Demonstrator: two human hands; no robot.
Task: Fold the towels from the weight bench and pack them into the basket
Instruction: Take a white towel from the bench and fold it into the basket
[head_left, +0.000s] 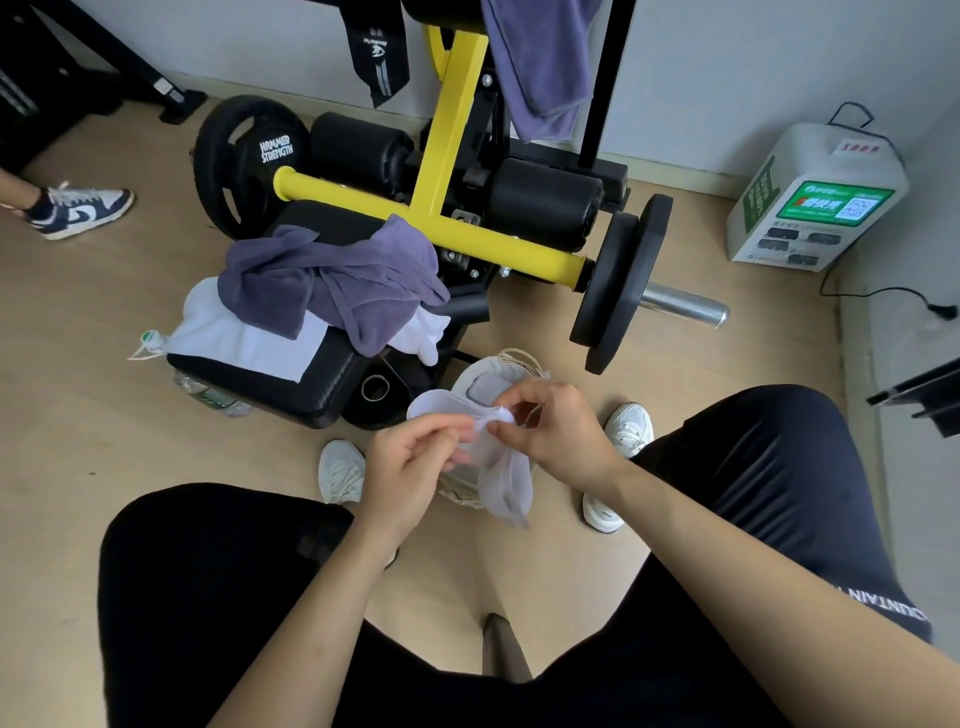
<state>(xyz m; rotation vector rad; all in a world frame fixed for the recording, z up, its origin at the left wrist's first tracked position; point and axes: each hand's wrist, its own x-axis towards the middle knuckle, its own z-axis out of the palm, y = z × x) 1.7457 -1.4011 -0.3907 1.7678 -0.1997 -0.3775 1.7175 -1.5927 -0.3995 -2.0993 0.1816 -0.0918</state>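
The person sits with both knees spread, and both hands work above the basket (519, 364), which stands on the wooden floor (104, 415) between two white sneakers.

Left hand (410, 462): fingers curled, thumb and forefinger pinched on the edge of a small white towel (506, 483). Right hand (556, 426): thumb and forefinger pinched on the same towel, just beside the left-hand grip. The cloth bunches between the two grips, and its free end hangs down in front of the basket. Most of the basket is hidden behind the hands and the towel; only the pale rim and a rope handle at the far side show.

On the black padded bench (311, 384), to the left of and beyond the basket, lie two more pieces:
- a white towel (234, 332), spread flat on the pad, with one corner drooping over the right edge;
- a purple towel (332, 275), crumpled on top of the white one and touching the yellow frame (447, 150).

A second purple towel (540, 67) hangs from the upper part of the machine. Black weight plates (618, 280) sit on the steel bar at both ends of the yellow crossbar. A plastic bottle (208, 395) lies on the floor against the left side of the bench.
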